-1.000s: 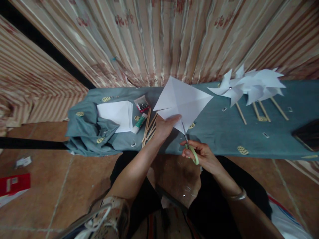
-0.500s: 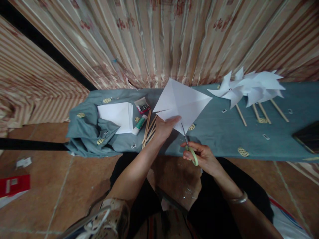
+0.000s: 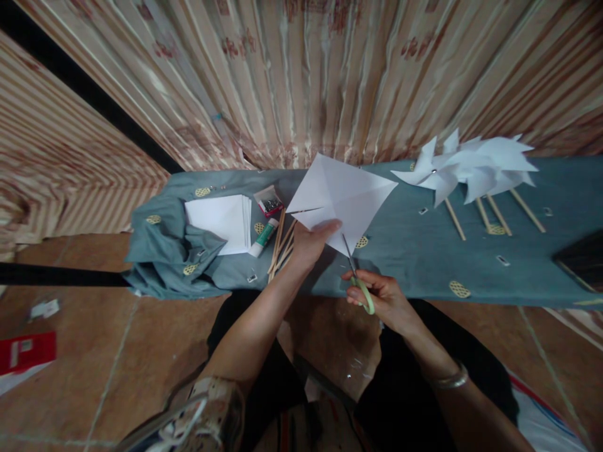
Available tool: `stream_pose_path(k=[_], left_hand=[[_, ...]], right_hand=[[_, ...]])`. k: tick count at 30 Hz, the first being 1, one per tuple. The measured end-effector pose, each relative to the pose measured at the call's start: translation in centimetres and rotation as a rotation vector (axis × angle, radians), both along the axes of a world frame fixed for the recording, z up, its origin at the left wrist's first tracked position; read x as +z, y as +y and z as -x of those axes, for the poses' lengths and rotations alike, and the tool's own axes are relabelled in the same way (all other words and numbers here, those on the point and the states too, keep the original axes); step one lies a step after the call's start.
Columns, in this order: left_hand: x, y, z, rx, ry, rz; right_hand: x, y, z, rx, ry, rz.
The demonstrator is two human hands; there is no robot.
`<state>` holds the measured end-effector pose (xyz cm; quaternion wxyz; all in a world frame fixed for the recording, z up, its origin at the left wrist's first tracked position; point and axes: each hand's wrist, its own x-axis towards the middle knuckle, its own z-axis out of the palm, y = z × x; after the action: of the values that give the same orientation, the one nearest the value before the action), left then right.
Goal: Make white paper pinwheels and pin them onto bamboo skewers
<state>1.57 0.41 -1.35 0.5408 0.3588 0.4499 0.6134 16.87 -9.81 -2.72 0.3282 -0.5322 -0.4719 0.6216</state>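
A square sheet of white paper (image 3: 346, 194) with fold creases is held up above the cloth, turned corner toward me. One slit runs in from its left corner. My left hand (image 3: 313, 242) pinches the sheet along its lower left side, thumb on top. Green-handled scissors (image 3: 362, 295) sit in my right hand (image 3: 384, 298), its fingers closed round the loops. Their blades lie at the sheet's near corner, pointing toward its middle.
On the green cloth (image 3: 391, 251) lie a stack of white paper (image 3: 221, 223), a box of pins (image 3: 269, 202), a glue stick (image 3: 264, 237) and wooden sticks (image 3: 281, 245). Several paper pinwheels (image 3: 485, 166) lie to the right. A dark object (image 3: 581, 260) rests at the right edge.
The paper has shifted slightly left and its far corner has dipped a little. Both hands keep their grips, and the scissors stay at the near corner.
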Motion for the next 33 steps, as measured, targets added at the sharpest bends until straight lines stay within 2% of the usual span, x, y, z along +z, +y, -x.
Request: stream_pose_path(k=[7, 10, 24, 33], left_hand=[[-0.6, 0.2, 0.5, -0.077, 0.014, 0.072], [-0.5, 0.2, 0.6, -0.062, 0.015, 0.081], [-0.3, -1.0, -0.1, -0.147, 0.028, 0.101], [-0.8, -0.9, 0.0, -0.127, 0.029, 0.128]], right_hand=[[0.3, 0.1, 0.0, -0.034, 0.011, 0.036], [0.4, 0.1, 0.1, -0.043, 0.013, 0.03], [0.2, 0.4, -0.1, -0.051, -0.051, -0.101], [0.6, 0.5, 0.1, -0.085, -0.013, -0.035]])
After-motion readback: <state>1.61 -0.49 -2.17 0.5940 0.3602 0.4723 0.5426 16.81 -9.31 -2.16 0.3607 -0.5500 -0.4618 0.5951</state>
